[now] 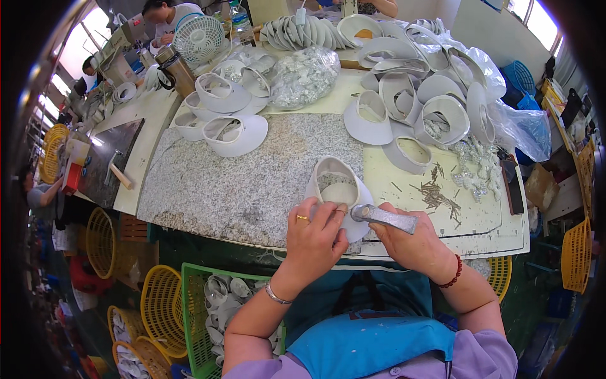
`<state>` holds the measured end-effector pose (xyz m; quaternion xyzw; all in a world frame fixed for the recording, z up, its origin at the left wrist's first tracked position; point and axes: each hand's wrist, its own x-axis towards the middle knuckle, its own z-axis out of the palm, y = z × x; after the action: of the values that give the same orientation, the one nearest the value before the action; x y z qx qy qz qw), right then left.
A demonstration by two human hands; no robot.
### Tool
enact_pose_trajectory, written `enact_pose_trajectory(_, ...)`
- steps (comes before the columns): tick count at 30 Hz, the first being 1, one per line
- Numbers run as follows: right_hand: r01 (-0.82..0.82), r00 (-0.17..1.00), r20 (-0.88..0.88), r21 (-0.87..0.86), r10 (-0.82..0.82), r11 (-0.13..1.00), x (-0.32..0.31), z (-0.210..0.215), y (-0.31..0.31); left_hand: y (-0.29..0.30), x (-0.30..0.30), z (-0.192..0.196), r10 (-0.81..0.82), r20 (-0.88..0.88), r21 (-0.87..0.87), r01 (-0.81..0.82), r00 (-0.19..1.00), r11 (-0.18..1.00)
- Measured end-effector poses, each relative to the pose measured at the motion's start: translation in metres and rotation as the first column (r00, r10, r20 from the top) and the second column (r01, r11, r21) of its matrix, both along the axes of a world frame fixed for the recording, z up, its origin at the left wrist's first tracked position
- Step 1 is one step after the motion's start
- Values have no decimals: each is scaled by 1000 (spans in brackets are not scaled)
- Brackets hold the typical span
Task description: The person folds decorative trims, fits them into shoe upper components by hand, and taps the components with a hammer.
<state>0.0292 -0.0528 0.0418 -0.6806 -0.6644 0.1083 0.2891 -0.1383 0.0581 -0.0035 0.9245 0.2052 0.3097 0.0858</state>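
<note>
In front of me, at the near edge of the table, lies a white ring-shaped piece (331, 169) with a flared rim, its opening facing up. My left hand (315, 237) is closed on its near edge, fingertips bent together; whether they also pinch something small I cannot make out. A hammer (394, 220) with a grey metal head is gripped in my right hand (410, 243). Its round face sits just right of my left fingertips, over the piece's rim. The hammer's handle is hidden by my hand. A speckled stone slab (233, 183) lies left of and behind the piece.
Several like white pieces (235, 136) stand behind, with a bigger pile (442, 114) at the back right. Thin brown sticks (435, 197) lie scattered at right near a phone (512, 183). A green basket (189, 316) and yellow baskets (163, 300) stand below left. Other people sit beyond.
</note>
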Motion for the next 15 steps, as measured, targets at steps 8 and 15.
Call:
enact_pose_trajectory(8, 19, 997, 73, -26, -17, 999, -1, -2, 0, 0, 0, -3, -18, 28, 64, 16, 999, 998)
enact_pose_trajectory(15, 2, 981, 194, -22, 3, 1000, -2, 6, 0, 2, -2, -1, -46, 29, 50, 45, 998, 998)
